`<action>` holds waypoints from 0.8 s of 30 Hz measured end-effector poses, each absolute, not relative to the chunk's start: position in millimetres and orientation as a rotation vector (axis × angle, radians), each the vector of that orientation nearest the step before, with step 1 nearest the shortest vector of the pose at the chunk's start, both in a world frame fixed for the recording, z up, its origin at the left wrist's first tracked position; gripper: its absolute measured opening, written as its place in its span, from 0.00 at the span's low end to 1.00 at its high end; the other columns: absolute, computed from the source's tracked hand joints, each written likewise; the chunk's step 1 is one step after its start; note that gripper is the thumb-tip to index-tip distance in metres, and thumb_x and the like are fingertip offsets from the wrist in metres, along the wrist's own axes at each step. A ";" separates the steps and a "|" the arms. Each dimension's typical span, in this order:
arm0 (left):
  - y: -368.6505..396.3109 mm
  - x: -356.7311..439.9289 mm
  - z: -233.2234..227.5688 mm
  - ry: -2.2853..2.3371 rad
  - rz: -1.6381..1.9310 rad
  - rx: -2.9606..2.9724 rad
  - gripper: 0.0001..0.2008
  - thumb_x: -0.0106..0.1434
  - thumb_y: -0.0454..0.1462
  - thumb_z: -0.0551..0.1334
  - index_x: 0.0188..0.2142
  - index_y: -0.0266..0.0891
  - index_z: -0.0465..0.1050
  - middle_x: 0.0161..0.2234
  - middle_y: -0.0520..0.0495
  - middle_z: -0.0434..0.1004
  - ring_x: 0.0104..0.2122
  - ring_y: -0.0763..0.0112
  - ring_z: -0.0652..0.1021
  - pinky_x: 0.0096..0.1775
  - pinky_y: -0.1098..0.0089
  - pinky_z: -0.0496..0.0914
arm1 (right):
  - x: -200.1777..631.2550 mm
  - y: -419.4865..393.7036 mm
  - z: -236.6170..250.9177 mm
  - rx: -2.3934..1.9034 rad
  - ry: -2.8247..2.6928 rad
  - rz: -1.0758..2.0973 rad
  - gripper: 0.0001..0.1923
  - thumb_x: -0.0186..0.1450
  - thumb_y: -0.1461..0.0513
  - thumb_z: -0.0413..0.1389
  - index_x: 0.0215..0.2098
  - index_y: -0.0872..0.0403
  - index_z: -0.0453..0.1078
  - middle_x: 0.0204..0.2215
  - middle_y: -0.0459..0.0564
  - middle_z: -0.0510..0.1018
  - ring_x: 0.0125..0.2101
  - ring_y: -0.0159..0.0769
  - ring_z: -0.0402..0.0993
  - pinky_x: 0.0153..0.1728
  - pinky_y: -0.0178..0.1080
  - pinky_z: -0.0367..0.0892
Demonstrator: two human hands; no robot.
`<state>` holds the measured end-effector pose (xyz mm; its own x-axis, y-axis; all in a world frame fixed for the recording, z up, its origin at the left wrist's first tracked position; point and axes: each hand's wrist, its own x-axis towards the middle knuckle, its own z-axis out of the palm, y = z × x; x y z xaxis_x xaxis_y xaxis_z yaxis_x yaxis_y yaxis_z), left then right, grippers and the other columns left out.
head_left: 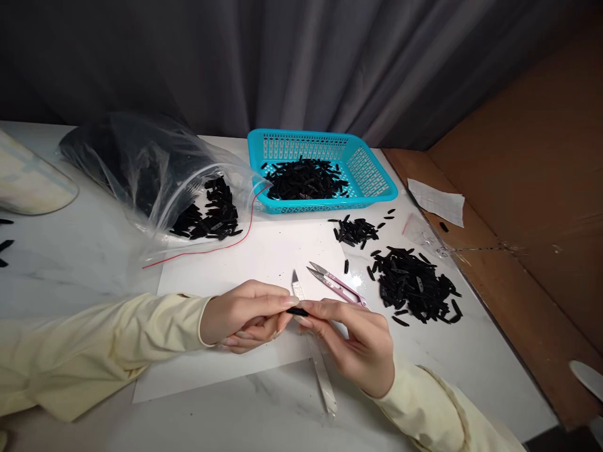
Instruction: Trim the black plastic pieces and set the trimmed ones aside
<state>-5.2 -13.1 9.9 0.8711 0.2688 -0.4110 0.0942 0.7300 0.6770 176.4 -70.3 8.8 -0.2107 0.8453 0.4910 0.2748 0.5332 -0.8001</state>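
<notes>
Over a white sheet (264,257) on the bench (85,251), the two hands meet fingertip to fingertip, pinched together on one small black piece (297,311). The left hand (245,315) grips its left end between thumb and forefinger; the right hand (355,342) grips the other end, so the piece lies level between them, just above the sheet. Right under the hands a craft knife (320,370) lies on the sheet, its blade tip showing just above the fingers. Just beyond the right hand a pair of pink snips (336,284) lies with blades open. Right of the snips sits a heap (417,285) of like black pieces, with a smaller cluster (355,231) behind it. A blue basket (372,179) further back holds more of them, and a clear bag (155,169) at left spills others from its mouth. A paper scrap (436,201) lies near the bench's right edge.
</notes>
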 end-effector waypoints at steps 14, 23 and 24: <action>-15.6 -4.1 9.1 0.560 0.160 0.851 0.15 0.62 0.46 0.54 0.27 0.37 0.63 0.09 0.63 0.50 0.07 0.85 0.48 0.08 0.83 0.47 | 177.0 -70.7 9.0 -1.083 -1.718 0.679 0.12 0.59 0.73 0.57 0.39 0.56 0.71 0.30 0.48 0.79 0.26 0.30 0.76 0.28 0.29 0.72; -20.6 -0.8 6.2 0.601 0.245 1.262 0.17 0.64 0.46 0.50 0.29 0.35 0.65 0.09 0.62 0.52 0.10 0.83 0.52 0.14 0.78 0.50 | 179.3 -67.6 6.2 -0.955 -1.890 0.822 0.23 0.62 0.67 0.55 0.55 0.56 0.62 0.31 0.49 0.78 0.31 0.33 0.74 0.33 0.36 0.72; -20.6 -1.1 6.2 0.590 0.241 1.289 0.17 0.65 0.46 0.49 0.27 0.36 0.64 0.09 0.62 0.53 0.10 0.83 0.53 0.15 0.78 0.51 | 179.8 -67.0 5.5 -0.944 -1.909 0.830 0.22 0.63 0.68 0.53 0.56 0.56 0.62 0.34 0.51 0.78 0.34 0.34 0.74 0.35 0.36 0.72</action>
<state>-1.1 -20.6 6.2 0.8298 0.4849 -0.2763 0.1528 0.2788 0.9481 179.8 -67.0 5.5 -0.3733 0.8453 0.3823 0.2968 0.4992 -0.8141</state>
